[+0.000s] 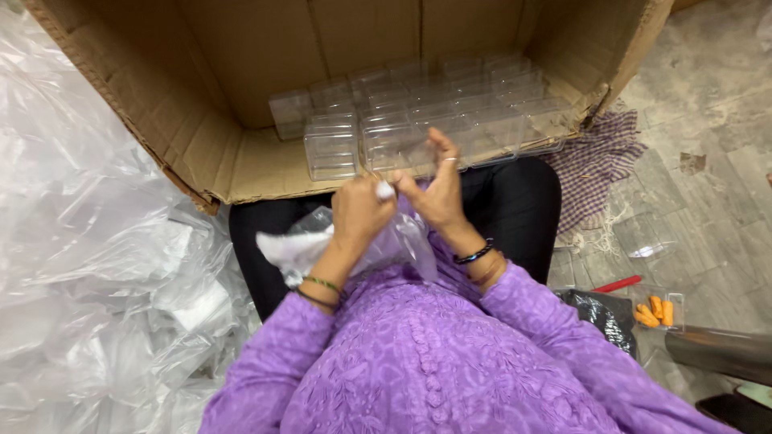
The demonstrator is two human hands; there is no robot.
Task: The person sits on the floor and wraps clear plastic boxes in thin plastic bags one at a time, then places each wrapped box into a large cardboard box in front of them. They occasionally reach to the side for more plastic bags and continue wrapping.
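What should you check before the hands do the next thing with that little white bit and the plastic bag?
1. Left hand pinches the small white piece: ok.
2. Right hand touches it too: cannot tell, fingertips meet close beside it.
3. Clear plastic bag rests on the lap under both hands: ok.
4. Clear plastic boxes stacked in the cardboard box ahead: ok.
5. What is inside the bag: cannot tell.

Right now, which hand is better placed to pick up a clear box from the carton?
Probably the right hand: its fingers are open, nearest the clear plastic boxes. The left hand pinches the plastic bag.
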